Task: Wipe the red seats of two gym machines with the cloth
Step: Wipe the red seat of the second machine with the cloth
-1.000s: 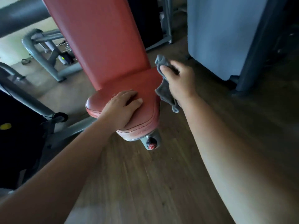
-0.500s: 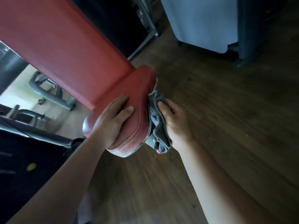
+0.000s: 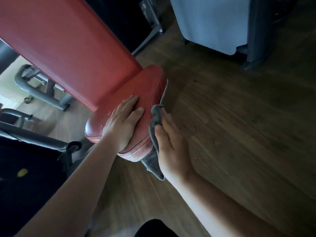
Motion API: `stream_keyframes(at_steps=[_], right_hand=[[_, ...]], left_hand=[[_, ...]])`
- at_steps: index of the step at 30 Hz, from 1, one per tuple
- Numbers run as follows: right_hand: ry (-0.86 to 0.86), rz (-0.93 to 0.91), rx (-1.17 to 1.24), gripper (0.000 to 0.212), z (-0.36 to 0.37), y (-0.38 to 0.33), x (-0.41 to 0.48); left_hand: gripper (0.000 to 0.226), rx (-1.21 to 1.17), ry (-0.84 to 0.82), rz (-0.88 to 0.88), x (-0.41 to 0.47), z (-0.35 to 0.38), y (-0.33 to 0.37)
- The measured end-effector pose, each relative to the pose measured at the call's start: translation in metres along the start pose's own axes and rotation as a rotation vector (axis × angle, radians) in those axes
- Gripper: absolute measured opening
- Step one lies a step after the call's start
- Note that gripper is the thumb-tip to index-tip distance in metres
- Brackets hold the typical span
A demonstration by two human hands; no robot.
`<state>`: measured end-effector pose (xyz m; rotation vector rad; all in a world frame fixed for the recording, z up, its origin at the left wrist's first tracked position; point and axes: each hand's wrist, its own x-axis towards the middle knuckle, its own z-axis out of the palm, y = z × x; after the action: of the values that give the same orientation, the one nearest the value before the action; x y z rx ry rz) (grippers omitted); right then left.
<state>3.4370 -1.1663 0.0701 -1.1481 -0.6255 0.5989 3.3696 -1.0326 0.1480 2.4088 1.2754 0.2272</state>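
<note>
Seat (image 3: 147, 86) sits dead centre of the frame, a padded red vinyl pad with rounded corners and a stitched seam round the edge. It looks smooth and a bit shiny, with small pale specks near the front lip. It's bolted to the machine, so it won't shift, and the padding should give a little under pressure. The long flat backrest (image 3: 68, 48) in the same red runs off to the upper left.

The cloth (image 3: 152, 163) is grey, soft and floppy, with a nubby microfibre look. It's sandwiched between the right hand (image 3: 172, 146) and the seat's right side edge, and a loose corner hangs below. It looks light as anything. I'd guess it'll bunch or slide unless the palm keeps weight on it, so flat-palm pressure seems the way to work it along that seam.

There's no real grip on either side. The right hand is flat, fingers straight, pressing the cloth on. The left hand (image 3: 122, 124) lies open on top of the seat, steadying.

Below it all is dark wood-plank floor (image 3: 239, 117). There's grey tube framing (image 3: 34, 86) at left and a pale panel (image 3: 208, 23) at upper right.
</note>
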Motion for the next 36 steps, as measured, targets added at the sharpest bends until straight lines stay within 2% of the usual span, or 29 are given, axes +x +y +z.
stream_keyframes(at_steps=[2,5,11,15,19,24,26,32,36], right_hand=[[-0.061,0.034,-0.003,0.052,-0.003,0.003,0.022],[-0.057,0.116,0.007,0.057,-0.002,0.001,0.054],[-0.022,-0.011,0.029,0.053,0.007,-0.005,-0.026],[-0.088,0.070,0.052,0.057,0.002,0.006,0.042],[-0.169,0.052,-0.129,0.056,-0.005,0.013,0.110],[-0.080,0.145,0.166,0.061,0.007,0.009,0.050],[-0.054,0.169,0.201,0.063,0.009,0.012,0.034],[-0.048,0.121,-0.090,0.059,0.005,0.019,0.138],[-0.042,0.128,-0.064,0.060,0.006,0.016,0.130]], left_hand=[[0.079,0.015,-0.008,0.001,0.000,-0.001,0.000],[0.074,0.021,-0.009,0.000,0.001,0.000,0.001],[0.076,0.026,-0.013,0.013,0.004,0.001,-0.002],[0.071,0.021,0.003,0.013,0.005,0.002,-0.005],[0.074,0.009,0.011,0.019,0.005,0.001,-0.006],[0.075,0.003,0.009,0.022,0.005,0.001,-0.005],[0.076,-0.010,0.013,0.018,0.006,0.002,-0.005],[0.072,-0.050,0.030,0.010,0.008,0.004,-0.010],[0.071,-0.045,0.034,0.017,0.007,0.004,-0.010]])
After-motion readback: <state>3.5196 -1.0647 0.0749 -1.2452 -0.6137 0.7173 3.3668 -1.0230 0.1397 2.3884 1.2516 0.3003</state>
